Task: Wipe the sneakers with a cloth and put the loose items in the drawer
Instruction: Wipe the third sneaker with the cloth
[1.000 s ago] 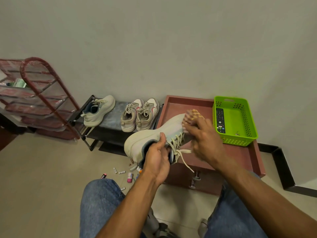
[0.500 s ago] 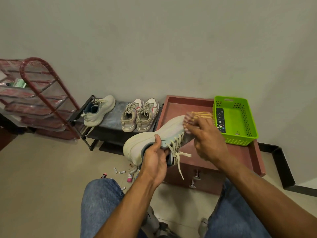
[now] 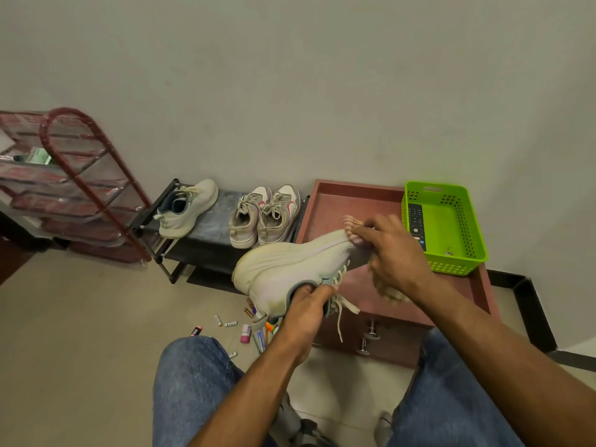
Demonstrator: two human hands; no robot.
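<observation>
- We hold a pale sneaker [image 3: 290,266] in the air over the front left corner of a reddish cabinet [image 3: 335,204], its toe pointing up toward the cabinet top and its loose laces hanging down.
- Our left hand [image 3: 306,304] grips the sneaker at its collar, fingers curled into the opening.
- Our right hand [image 3: 392,253] is clamped on a striped cloth [image 3: 353,221], pressing it against the toe of the sneaker; a tail of the cloth hangs blurred below the wrist.
- The matching pale shoe [image 3: 187,208] sits at the left end of a low dark shoe rack [image 3: 213,227], and a pair of beige and pink sneakers [image 3: 264,214] stands at the rack's right end, just beside the cabinet.
- A green basket [image 3: 451,250] rests on the cabinet's right side against the wall, with a black remote [image 3: 416,221] lying along its left wall.
- The loose items [image 3: 245,327], small batteries, a pink tube and some pens, lie scattered on the floor [image 3: 80,333] in front of the rack, partly hidden under the held sneaker.
- Two metal knobs [image 3: 369,338] show on the cabinet's front.
- A red shelf frame [image 3: 84,175] wrapped in clear plastic stands by the wall at far left.
- Our knees in blue jeans [image 3: 193,382] fill the bottom edge.
</observation>
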